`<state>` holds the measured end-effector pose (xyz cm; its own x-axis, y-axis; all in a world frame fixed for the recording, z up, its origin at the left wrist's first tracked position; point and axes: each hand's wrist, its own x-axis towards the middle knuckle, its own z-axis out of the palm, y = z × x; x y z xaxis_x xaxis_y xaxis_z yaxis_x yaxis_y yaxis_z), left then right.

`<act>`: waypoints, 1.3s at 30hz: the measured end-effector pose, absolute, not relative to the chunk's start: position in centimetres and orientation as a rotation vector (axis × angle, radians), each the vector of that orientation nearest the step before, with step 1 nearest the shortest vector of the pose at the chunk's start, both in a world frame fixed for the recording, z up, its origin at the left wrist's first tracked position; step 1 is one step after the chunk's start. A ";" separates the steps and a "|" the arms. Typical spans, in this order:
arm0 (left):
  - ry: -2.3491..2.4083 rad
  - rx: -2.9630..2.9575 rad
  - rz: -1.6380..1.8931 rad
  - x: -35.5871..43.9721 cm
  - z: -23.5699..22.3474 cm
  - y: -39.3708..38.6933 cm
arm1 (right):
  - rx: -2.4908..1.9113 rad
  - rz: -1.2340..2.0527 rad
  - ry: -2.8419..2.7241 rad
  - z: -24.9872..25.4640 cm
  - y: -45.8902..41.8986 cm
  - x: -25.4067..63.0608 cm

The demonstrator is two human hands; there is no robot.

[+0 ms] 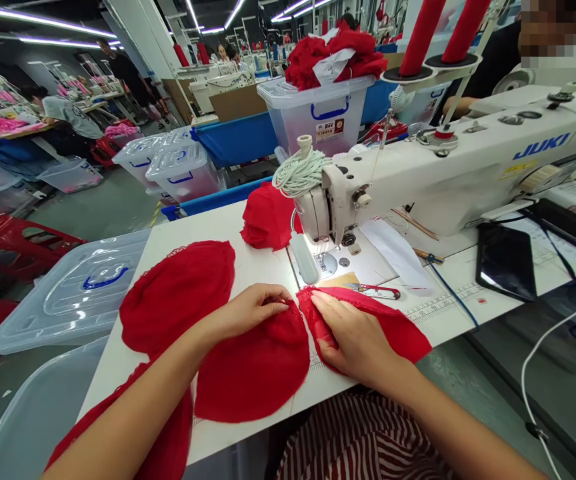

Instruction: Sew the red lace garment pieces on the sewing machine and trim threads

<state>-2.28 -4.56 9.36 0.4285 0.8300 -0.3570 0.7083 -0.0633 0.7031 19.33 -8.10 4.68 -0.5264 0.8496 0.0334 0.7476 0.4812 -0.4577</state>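
On the white sewing table [248,273] lie round red fabric pieces. My left hand [251,310] rests on one rounded red piece [253,370], fingers curled together and pinching its upper edge. My right hand [353,337] lies flat, fingers stretched out, pressing down a red lace piece [398,327] just right of it. Both pieces meet in front of the needle [325,250] of a white JUKI sewing machine [458,167]. A further red piece [178,293] lies to the left, and a bunched red heap [268,217] sits behind the machine head.
Red-handled snips [375,290] lie by the needle plate. A dark tablet [505,260] is on the right. A clear bin lid [75,290] and stacked lidded bins [168,163] stand left, with a bin of red fabric [325,107] behind. Other people work at far tables.
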 end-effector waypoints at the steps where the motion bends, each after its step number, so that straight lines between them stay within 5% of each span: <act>1: 1.307 1.784 0.197 -2.2 9.5 -4.6 | -1.379 0.583 -2.482 4.8 -8.0 19.3; 39: 1.352 1.801 0.363 -2.0 8.3 -3.4 | -1.276 0.708 -2.496 4.7 -6.8 20.4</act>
